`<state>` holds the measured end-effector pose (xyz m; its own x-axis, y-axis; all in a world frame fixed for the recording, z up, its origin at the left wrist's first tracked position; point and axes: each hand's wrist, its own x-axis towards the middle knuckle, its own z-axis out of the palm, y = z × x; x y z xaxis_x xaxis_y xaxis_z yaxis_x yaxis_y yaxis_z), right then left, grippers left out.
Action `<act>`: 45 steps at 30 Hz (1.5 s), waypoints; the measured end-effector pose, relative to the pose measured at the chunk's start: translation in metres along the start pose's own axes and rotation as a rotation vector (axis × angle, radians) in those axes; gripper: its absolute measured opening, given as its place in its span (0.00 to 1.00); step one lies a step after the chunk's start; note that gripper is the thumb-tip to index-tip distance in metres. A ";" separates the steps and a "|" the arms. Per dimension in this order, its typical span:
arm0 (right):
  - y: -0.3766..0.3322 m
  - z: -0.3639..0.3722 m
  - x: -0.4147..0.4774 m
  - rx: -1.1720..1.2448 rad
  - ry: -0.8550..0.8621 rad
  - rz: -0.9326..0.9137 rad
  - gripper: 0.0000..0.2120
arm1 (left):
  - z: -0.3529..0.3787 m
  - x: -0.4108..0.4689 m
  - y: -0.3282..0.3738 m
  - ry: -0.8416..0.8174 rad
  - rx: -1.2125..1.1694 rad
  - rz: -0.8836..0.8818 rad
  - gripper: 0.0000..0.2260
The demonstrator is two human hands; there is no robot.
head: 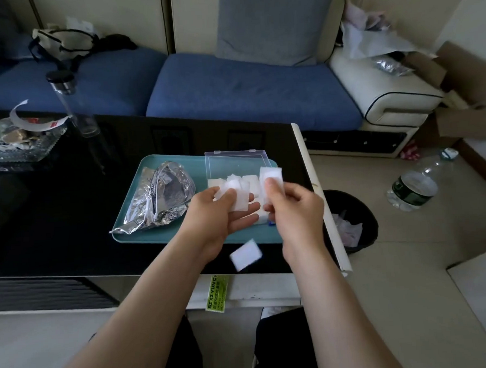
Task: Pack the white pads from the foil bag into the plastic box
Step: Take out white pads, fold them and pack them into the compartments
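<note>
On a teal tray (131,217) lies the crumpled foil bag (163,196), its mouth open toward me. To its right stands the clear plastic box (236,161) with its lid up and several white pads (250,180) inside. My left hand (220,210) holds a small stack of white pads (238,196) between thumb and fingers above the tray. My right hand (291,206) pinches one white pad (271,175) over the box. Another white pad (245,254), blurred, is below my hands over the table's front edge.
The tray sits on a black glossy table (55,221). A clear bottle (74,105) and a glass dish of wrappers (17,142) stand at the back left. A black waste bin (350,220) is on the floor to the right, and a blue sofa (245,91) stands behind.
</note>
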<state>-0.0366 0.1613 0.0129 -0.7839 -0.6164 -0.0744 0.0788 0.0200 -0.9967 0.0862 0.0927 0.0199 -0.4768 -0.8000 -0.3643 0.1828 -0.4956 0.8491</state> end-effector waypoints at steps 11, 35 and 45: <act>0.022 0.018 0.015 -0.166 -0.162 0.067 0.06 | -0.003 0.030 -0.010 0.104 0.310 0.002 0.08; 0.018 0.015 0.011 -0.197 -0.124 -0.082 0.08 | -0.012 0.023 -0.001 -0.007 0.204 0.107 0.11; 0.012 0.019 0.012 -0.116 -0.153 0.089 0.09 | -0.010 0.021 0.001 -0.069 0.191 0.092 0.12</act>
<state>-0.0337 0.1390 0.0010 -0.6733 -0.7206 -0.1657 0.0657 0.1649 -0.9841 0.0850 0.0719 0.0089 -0.5246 -0.8106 -0.2603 0.0656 -0.3434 0.9369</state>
